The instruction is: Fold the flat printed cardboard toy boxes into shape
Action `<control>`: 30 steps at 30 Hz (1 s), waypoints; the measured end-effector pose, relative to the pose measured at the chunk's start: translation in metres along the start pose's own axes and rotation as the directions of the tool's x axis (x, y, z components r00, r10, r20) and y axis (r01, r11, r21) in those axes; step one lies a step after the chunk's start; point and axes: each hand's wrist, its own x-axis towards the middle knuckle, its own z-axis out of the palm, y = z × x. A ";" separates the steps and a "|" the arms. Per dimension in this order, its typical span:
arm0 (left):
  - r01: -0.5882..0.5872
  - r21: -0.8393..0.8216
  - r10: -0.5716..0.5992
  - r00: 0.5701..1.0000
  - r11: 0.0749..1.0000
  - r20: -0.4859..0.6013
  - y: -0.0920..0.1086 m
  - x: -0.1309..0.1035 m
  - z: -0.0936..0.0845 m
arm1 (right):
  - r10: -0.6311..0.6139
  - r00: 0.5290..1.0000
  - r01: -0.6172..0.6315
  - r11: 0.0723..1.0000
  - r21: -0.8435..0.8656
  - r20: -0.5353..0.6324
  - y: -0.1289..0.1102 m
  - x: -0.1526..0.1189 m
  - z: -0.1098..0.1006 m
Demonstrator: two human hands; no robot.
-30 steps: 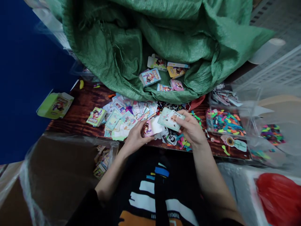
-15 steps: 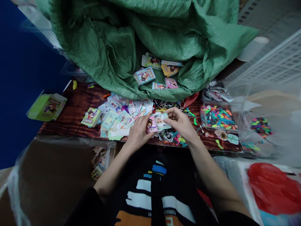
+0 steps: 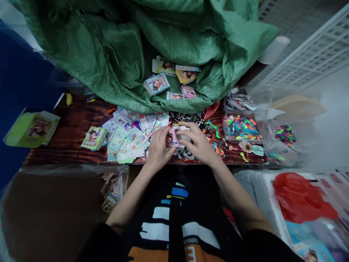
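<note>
A small pink box (image 3: pixel 172 139) with a cartoon girl on it is held in my left hand (image 3: pixel 159 148), its thumb and fingers around the box. My right hand (image 3: pixel 198 142) is at the box's right end, with its fingers bent around that end; whether it grips a flap or a card there is hard to make out. Left of my hands, a loose pile of printed cards (image 3: pixel 136 140) covers the table. Beside the pile lies a green-yellow box (image 3: pixel 93 138). Small colourful pieces (image 3: pixel 214 125) are scattered right of my right hand.
A green sack (image 3: pixel 114 69) with several small boxes (image 3: pixel 158 84) in its mouth lies across the back. Clear bins (image 3: pixel 242 127) of colourful pieces stand at the right. An open green box (image 3: pixel 35 129) sits far left, above a large carton (image 3: pixel 54 211). Red plastic (image 3: pixel 300 198) is at lower right.
The card that showed at the right of the pink box is no longer visible. My right hand has closed in on the box's end. The whole view has shifted.
</note>
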 end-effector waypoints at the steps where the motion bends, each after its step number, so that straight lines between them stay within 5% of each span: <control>1: 0.047 -0.061 -0.048 0.999 0.997 -0.016 -0.002 0.002 0.001 | 0.021 1.000 -0.020 0.998 0.067 -0.023 0.004 0.001 -0.012; 4: 0.240 -0.236 -0.260 0.964 0.942 -0.058 -0.012 0.005 0.001 | 0.165 0.954 -0.151 0.986 0.074 -0.251 0.023 -0.010 -0.046; 7: 0.337 -0.311 -0.368 0.929 0.888 -0.044 -0.018 0.001 -0.001 | 0.305 0.939 -0.316 0.947 -0.053 -0.156 0.045 -0.039 -0.059; 10: 0.356 -0.322 -0.361 0.931 0.877 0.048 -0.019 -0.007 -0.001 | 0.393 0.919 -0.390 0.900 -0.195 -0.023 0.062 -0.070 -0.047; 16: 0.378 -0.267 -0.335 0.922 0.886 0.195 -0.011 -0.020 0.004 | 0.409 0.909 -0.400 0.799 -0.450 -0.082 0.076 -0.082 -0.014; 19: 0.371 -0.234 -0.329 0.923 0.899 0.198 -0.011 -0.023 0.002 | 0.358 0.914 -0.403 0.861 -0.311 -0.192 0.082 -0.071 -0.017; 22: 0.370 -0.215 -0.335 0.924 0.904 0.183 -0.013 -0.026 -0.002 | 0.424 0.853 -0.437 0.899 0.028 -0.304 0.084 -0.062 -0.026; 26: 0.314 -0.180 -0.280 0.941 0.932 0.189 -0.011 -0.027 -0.003 | 0.690 0.696 -0.530 0.680 0.507 -0.197 0.078 -0.057 -0.033; 30: 0.232 -0.133 -0.205 0.961 0.964 0.188 -0.008 -0.029 -0.004 | 0.752 0.657 -0.524 0.511 0.682 -0.058 0.072 -0.051 -0.031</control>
